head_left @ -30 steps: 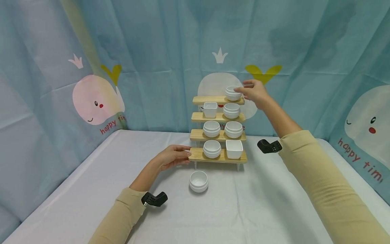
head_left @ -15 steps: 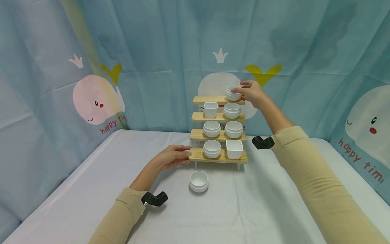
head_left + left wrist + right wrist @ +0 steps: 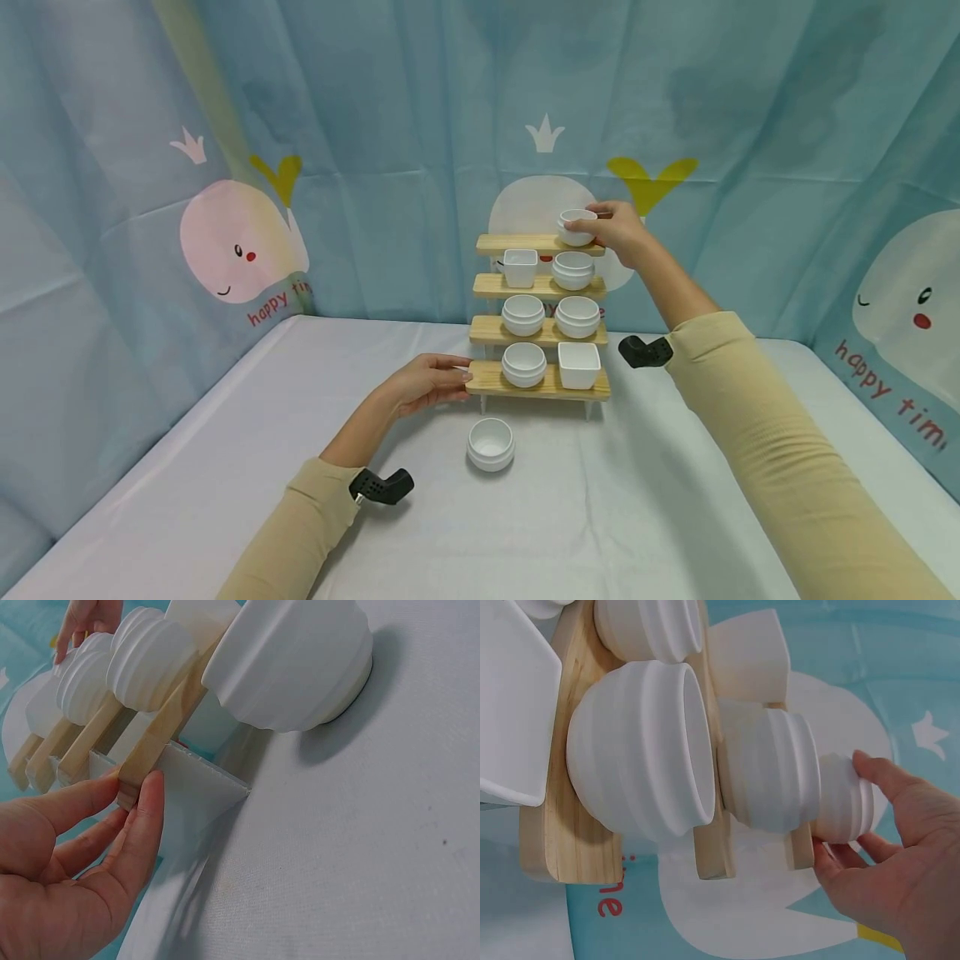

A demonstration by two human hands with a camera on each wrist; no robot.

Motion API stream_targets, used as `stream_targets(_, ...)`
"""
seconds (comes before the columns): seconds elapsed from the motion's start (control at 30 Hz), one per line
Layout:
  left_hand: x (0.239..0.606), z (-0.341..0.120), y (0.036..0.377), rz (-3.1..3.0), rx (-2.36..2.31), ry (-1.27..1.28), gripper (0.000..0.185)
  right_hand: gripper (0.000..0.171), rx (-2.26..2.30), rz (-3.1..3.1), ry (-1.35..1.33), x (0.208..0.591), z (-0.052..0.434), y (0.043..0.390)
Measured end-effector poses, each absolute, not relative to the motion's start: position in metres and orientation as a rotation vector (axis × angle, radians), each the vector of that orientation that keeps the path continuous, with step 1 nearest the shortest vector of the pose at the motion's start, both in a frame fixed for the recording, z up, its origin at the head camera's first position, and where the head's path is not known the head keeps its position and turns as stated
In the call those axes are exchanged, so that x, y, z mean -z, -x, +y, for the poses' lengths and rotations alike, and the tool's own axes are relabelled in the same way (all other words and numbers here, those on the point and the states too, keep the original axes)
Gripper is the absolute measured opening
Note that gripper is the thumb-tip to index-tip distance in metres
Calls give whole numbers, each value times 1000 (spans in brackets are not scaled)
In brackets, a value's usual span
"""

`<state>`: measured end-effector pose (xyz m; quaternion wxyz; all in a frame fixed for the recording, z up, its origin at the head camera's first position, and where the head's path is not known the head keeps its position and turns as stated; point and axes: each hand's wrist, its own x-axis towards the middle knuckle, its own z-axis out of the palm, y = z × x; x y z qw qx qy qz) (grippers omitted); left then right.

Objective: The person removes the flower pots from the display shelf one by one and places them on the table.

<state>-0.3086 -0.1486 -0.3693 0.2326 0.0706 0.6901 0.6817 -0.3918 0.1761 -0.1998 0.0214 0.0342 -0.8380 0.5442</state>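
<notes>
A tiered stand with wooden shelves (image 3: pixel 487 380) on clear supports holds white dishes. My left hand (image 3: pixel 427 386) pinches the left end of its lowest shelf, thumb over the board and fingers under it, as the left wrist view shows at the board's tip (image 3: pixel 154 742). At the top shelf's right end, my right hand (image 3: pixel 618 231) grips a round white bowl (image 3: pixel 576 238), thumb on the near side of its rim. In the right wrist view the thumb and fingers span this bowl (image 3: pixel 845 802), which sits upright behind the lower ones.
The lower shelves carry round bowls (image 3: pixel 522 367) and square dishes (image 3: pixel 578 367), two per shelf. Another round bowl (image 3: pixel 491 450) stands on the white tablecloth (image 3: pixel 525 533) in front of the stand. A blue printed curtain (image 3: pixel 405 167) hangs close behind.
My right hand has moved slightly left and closed its thumb and fingers around the top bowl. The left hand keeps its hold on the shelf end.
</notes>
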Motion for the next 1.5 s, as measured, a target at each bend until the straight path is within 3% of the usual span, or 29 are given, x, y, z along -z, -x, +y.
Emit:
stream_targets(0.67, 368, -147, 307, 1883, -1883, -169, 52, 63, -1640, -2593, -139, 201, 177, 391)
stream_targets(1.5, 368, -145, 307, 1886, -1877, -176, 52, 66, -1594, -2578, -214, 177, 182, 376)
